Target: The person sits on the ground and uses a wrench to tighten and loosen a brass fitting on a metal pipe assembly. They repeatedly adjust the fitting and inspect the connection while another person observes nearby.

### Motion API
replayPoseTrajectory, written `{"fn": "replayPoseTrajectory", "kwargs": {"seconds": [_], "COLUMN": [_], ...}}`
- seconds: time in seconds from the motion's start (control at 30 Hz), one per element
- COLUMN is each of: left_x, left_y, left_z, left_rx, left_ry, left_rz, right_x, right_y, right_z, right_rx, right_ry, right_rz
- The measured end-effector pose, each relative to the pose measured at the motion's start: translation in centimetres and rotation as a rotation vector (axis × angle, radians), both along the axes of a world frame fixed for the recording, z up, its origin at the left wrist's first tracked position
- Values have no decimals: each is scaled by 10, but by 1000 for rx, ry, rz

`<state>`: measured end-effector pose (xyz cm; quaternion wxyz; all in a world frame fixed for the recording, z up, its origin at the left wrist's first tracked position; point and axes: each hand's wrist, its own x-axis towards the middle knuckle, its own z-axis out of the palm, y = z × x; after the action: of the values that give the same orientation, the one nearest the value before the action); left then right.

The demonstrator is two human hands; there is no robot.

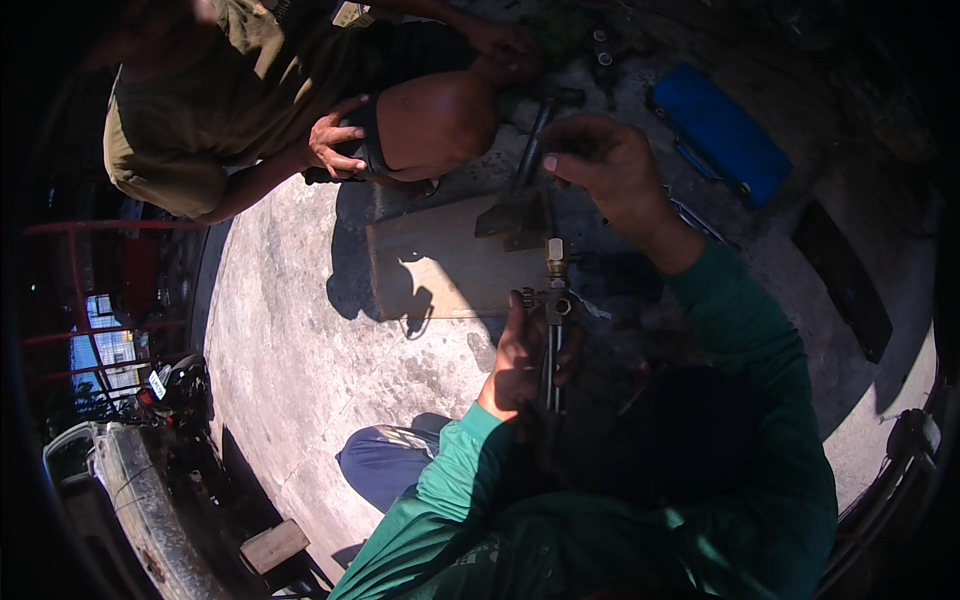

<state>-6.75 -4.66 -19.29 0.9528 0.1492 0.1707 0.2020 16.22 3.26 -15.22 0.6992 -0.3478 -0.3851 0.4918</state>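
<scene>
My left hand grips the dark metal stem of a valve-like fitting and holds it upright in front of me. A brass fitting tops the stem. My right hand is raised just above that brass end, fingers pinched together; whether they hold a small part I cannot tell. Both forearms wear green sleeves. Behind the fitting a wooden board lies on the concrete floor, with a hammer past its far edge.
Another person in an olive shirt crouches at the top left, one hand by a bare knee. A blue case lies at the upper right. A small wood block sits lower left beside a parked vehicle.
</scene>
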Motion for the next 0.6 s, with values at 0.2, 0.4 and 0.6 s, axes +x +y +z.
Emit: {"fn": "replayPoseTrajectory", "kwargs": {"seconds": [0.2,0.4,0.6], "left_x": [4,4,1], "left_y": [-2,-2,1], "left_z": [4,3,2], "left_rx": [43,50,14], "left_ry": [95,129,86], "left_rz": [16,20,0], "right_x": [2,5,2], "right_y": [2,6,9], "right_z": [-2,-3,3], "right_rx": [30,32,37], "right_ry": [89,100,120], "right_rz": [54,90,62]}}
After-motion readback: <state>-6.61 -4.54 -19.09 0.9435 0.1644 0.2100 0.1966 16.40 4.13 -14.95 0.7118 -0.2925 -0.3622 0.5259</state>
